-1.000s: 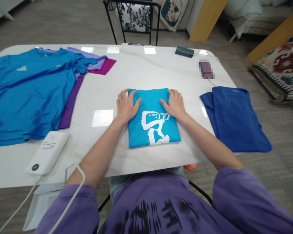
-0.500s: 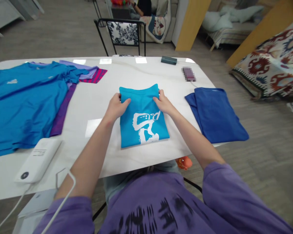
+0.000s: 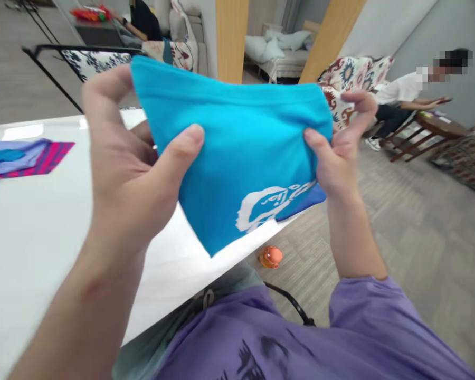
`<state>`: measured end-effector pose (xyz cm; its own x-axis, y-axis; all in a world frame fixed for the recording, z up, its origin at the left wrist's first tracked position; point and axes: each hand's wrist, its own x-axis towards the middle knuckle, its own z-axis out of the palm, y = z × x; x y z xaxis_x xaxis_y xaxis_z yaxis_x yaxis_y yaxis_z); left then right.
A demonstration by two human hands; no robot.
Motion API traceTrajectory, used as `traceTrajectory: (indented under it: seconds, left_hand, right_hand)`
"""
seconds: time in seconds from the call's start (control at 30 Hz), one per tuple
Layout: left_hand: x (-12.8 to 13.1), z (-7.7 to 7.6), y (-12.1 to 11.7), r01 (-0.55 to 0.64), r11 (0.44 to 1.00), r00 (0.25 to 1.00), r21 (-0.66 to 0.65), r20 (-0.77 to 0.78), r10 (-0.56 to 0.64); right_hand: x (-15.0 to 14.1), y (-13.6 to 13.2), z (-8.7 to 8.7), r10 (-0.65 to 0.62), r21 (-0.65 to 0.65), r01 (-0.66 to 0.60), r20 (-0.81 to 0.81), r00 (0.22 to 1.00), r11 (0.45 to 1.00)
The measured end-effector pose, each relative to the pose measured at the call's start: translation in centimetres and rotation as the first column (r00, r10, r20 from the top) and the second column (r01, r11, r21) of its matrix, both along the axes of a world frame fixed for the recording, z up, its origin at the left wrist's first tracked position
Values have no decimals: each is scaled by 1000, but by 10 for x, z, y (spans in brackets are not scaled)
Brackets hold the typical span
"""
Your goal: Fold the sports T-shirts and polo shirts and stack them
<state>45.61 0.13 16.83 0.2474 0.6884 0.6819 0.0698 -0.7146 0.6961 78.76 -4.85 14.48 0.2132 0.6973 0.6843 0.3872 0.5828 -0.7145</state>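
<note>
A folded turquoise T-shirt (image 3: 237, 142) with white lettering hangs in the air between my two hands, over the table's front edge. My left hand (image 3: 130, 142) pinches its left side, thumb on the front and fingers behind. At the right side my right hand (image 3: 336, 142) grips it the same way, its index finger raised off the cloth. Part of a folded dark blue garment (image 3: 304, 202) shows beneath, mostly hidden behind the turquoise T-shirt.
The white table (image 3: 35, 253) carries purple and striped clothes (image 3: 43, 161) at the left. Beyond it stands a black-framed chair (image 3: 98, 60). An orange object (image 3: 271, 257) is below the table edge. One person (image 3: 404, 92) sits at the right, another (image 3: 142, 24) at the back.
Both hands have lifted the folded turquoise T-shirt off the table, up and closer to me. The view has swung right, bringing the seated person at the right into sight.
</note>
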Motion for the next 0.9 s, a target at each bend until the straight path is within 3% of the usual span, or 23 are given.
traceTrajectory:
  seconds: [0.1,0.2,0.27,0.3,0.37,0.4,0.47,0.53,0.6,0.7,0.8,0.9]
  left_hand:
    - [67,-7,33,178,984,984,-26,17,-178]
    - [138,-52,88,221,955,975,-197,23,-220]
    - [179,-94,120,134,950,988,-282,-33,-149]
    - [194,-116,130,32,943,989,-332,-124,-77]
    - [214,-154,131,-177,930,930,-321,-364,51]
    - [218,-170,123,-223,940,878,-258,-472,79]
    - [221,-194,95,-139,986,788,-94,-614,53]
    - [221,-211,62,80,997,719,7,-693,-52]
    - [223,-224,36,224,974,654,25,-745,-131]
    - [227,-231,18,256,967,593,4,-790,-153]
    - [211,-220,13,274,959,497,-69,-844,-202]
    - [163,-196,6,289,950,434,-115,-869,-238]
  right_hand:
    - [76,10,29,-40,47,33,165,986,998]
    - [143,44,19,-72,-106,112,320,945,988]
    - [180,73,-12,-105,-204,209,431,896,956]
    - [195,86,-33,-118,-261,274,489,864,926]
    - [216,106,-80,-137,-366,414,589,797,833]
    - [222,112,-102,-148,-397,474,624,767,786]
    - [224,116,-141,-153,-416,540,671,725,732]
    - [215,113,-169,-97,-443,532,696,712,722]
    - [203,108,-186,-14,-493,494,697,717,716]
    - [188,105,-197,54,-547,453,677,734,704]
    - [181,102,-193,65,-556,441,670,740,705]
    - [176,97,-182,50,-544,464,685,727,699]
